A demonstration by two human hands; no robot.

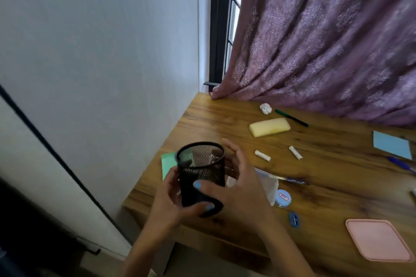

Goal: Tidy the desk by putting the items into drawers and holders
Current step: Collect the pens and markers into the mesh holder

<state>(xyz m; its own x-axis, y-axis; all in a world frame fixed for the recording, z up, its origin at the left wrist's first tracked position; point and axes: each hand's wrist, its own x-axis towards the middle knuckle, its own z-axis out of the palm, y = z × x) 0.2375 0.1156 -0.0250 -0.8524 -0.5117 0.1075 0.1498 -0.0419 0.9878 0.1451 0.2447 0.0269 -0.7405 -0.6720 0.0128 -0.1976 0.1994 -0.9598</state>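
I hold a black mesh pen holder [201, 164] over the desk's left corner, tilted slightly, with nothing visible inside. My left hand [171, 200] grips its lower left side and my right hand [238, 189] wraps its right side. On the wooden desk [337, 191] lie a green pen [291, 118], a yellow sponge-like block [269, 127], two white chalk pieces [262, 155] [295, 152], a blue pen [290, 179], a blue pen at the right edge [400, 164], a blue sharpener [294, 219], a round blue lidded box [283, 198] and a crumpled paper ball [265, 108].
A green paper [167, 162] lies under the holder. A blue sticky pad [391, 144] and a pink square lid [380, 239] sit at the right. A clear plastic pouch [269, 183] lies behind my right hand. A purple curtain [326, 36] hangs along the back, a wall at the left.
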